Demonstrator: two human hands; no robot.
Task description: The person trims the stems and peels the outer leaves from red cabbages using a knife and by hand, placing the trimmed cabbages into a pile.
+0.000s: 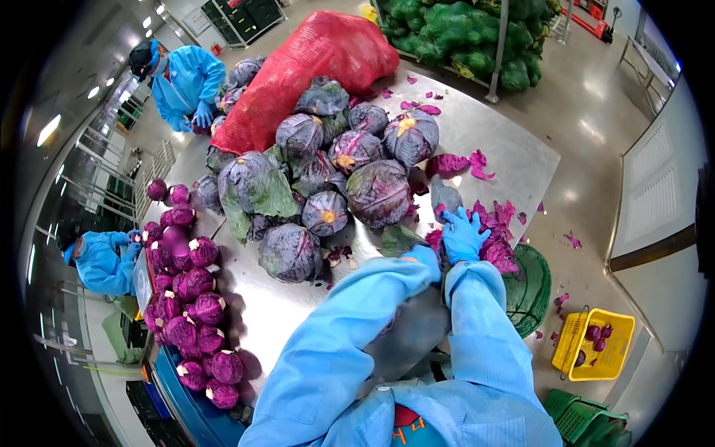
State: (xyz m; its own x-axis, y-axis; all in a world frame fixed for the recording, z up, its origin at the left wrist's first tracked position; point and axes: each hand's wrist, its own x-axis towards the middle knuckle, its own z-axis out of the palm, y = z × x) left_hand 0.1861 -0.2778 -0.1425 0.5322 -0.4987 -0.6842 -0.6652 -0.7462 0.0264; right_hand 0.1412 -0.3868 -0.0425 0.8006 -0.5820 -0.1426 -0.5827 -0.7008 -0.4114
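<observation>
My right hand (465, 237), in a blue glove, rests with its fingers spread on loose purple leaves (497, 242) at the right part of the steel table (514, 149). Close beside it on the left is my left hand (426, 261), also gloved; its fingers are mostly hidden behind the wrist and sleeve. A greyish outer leaf (445, 195) lies just beyond my right hand. Untrimmed cabbages (378, 192) are heaped ahead and to the left, against a red mesh sack (313, 67). Trimmed purple cabbages (192, 283) stand in a pile at the left.
Two people in blue gowns, one (186, 78) at the table's far left and one (106, 261) further left. A green mesh container (529, 290) adjoins the table's right edge. A yellow crate (618, 343) with cabbages is on the floor. Green sacks (454, 30) fill a rack behind.
</observation>
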